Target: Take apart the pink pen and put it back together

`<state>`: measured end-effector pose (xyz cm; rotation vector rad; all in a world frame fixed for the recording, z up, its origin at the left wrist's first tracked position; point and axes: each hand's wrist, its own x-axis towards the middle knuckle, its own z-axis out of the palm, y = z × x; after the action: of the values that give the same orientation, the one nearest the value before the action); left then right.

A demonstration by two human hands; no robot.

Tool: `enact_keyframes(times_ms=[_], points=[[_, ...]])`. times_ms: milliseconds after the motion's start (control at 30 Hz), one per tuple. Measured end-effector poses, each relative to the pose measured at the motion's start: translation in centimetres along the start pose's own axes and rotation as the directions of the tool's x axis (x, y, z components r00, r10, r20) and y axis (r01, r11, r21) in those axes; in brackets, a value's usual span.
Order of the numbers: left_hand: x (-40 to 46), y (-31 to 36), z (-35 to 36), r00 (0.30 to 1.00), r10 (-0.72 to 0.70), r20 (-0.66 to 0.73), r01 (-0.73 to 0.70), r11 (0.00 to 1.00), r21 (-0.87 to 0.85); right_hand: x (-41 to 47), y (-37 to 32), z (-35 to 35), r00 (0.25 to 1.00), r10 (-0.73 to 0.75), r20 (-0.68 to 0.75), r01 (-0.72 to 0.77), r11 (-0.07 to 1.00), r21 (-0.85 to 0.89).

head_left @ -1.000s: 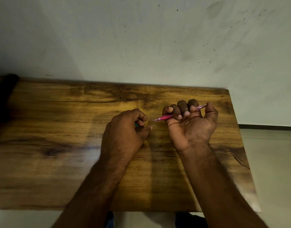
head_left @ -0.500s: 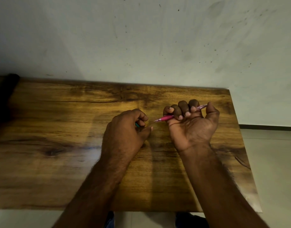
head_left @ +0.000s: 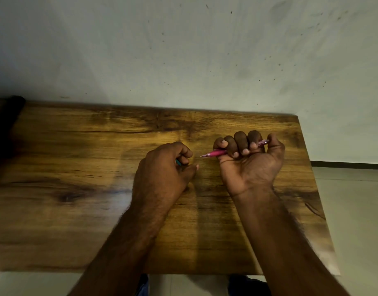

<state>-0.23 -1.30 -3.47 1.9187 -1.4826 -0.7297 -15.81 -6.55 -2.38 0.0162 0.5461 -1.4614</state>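
My right hand (head_left: 250, 165) is turned palm up over the right half of the wooden table (head_left: 77, 210), its fingers curled round the pink pen (head_left: 214, 153). The pen lies across the fist, its pointed tip sticking out to the left and its clear pink end showing by the thumb. My left hand (head_left: 164, 169) is curled just left of the tip, a short gap away. A small teal piece (head_left: 178, 162) shows between its fingers; most of that piece is hidden.
A dark object (head_left: 4, 122) lies at the table's far left end. A pale wall stands right behind the table. The table's right edge (head_left: 312, 178) drops to a light tiled floor.
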Motion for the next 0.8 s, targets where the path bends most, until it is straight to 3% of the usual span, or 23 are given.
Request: enact_keyframes(times_ms=[800], points=[[0.02,-0.13,0.06,1.000,0.003,-0.002,-0.003,1.000,0.027,-0.11,0.07,0.05,0.999,0.029,0.015,-0.030,0.999,0.036]])
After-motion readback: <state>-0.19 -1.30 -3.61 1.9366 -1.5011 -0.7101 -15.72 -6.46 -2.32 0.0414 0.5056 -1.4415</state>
